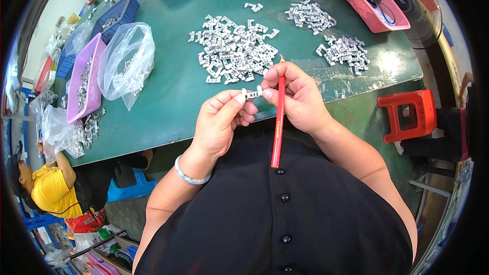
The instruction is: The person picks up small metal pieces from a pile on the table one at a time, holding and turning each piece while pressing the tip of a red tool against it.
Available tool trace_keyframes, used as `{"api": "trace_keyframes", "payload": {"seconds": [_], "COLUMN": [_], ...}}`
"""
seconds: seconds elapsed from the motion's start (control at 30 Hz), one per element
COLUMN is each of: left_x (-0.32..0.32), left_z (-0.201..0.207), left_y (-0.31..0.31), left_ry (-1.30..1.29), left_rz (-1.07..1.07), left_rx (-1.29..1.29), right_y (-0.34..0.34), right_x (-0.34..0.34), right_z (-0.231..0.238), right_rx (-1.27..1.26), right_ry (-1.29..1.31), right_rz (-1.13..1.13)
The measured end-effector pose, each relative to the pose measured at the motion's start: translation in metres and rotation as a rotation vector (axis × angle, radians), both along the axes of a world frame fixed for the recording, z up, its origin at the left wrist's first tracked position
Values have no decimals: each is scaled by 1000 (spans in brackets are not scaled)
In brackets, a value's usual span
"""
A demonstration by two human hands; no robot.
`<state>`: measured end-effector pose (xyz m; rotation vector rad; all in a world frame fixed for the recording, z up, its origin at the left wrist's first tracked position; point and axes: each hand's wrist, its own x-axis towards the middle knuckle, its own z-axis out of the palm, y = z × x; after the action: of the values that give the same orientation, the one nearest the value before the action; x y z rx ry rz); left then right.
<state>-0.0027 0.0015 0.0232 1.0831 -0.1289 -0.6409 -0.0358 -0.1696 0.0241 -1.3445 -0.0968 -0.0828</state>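
Between the thumb and fingers of my left hand (220,117) is a small whitish part with dark notches (251,94). My right hand (300,94) is closed around a long red pencil (278,127), which slants down toward my shirt front. The right fingertips are close to the right end of the part; whether they touch it I cannot tell. Just beyond my hands lies a large heap of similar whitish parts (237,48) on the green table (175,79). Two smaller heaps, one upper (310,16) and one lower (346,53), lie to its right.
A clear plastic bag (127,58) and a pink-purple tray of parts (85,81) stand at left. Blue bins and a pink basket (379,15) line the far side. A red stool (407,114) is at right. A person in yellow (53,188) works at left.
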Motion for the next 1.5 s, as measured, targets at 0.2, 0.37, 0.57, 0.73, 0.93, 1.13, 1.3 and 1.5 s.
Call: {"api": "trace_keyframes", "payload": {"seconds": [0.2,0.37,0.57,0.73,0.93,1.13,1.3,1.5], "left_x": [0,-1,0,-2,0,0,2,3], "left_z": [2,4,6,6,7,5,6,5], "left_y": [-2,-3,-3,-3,-3,-3,-3,-2], "left_ry": [-159,-197,-207,-206,-184,-151,-125,-83], "left_rz": [38,42,48,53,42,37,29,22], "left_rx": [163,183,183,190,189,167,168,158], "right_y": [-1,1,-2,-2,-2,-2,-2,0], "right_x": [3,2,3,1,2,1,2,3], "right_z": [-2,-2,0,0,0,1,0,-2], "right_rx": [-7,-16,-29,-24,-25,-32,-33,-52], "right_ry": [9,-46,-1,8,13,18,17,-42], "right_rz": [17,-24,29,34,37,39,40,9]}}
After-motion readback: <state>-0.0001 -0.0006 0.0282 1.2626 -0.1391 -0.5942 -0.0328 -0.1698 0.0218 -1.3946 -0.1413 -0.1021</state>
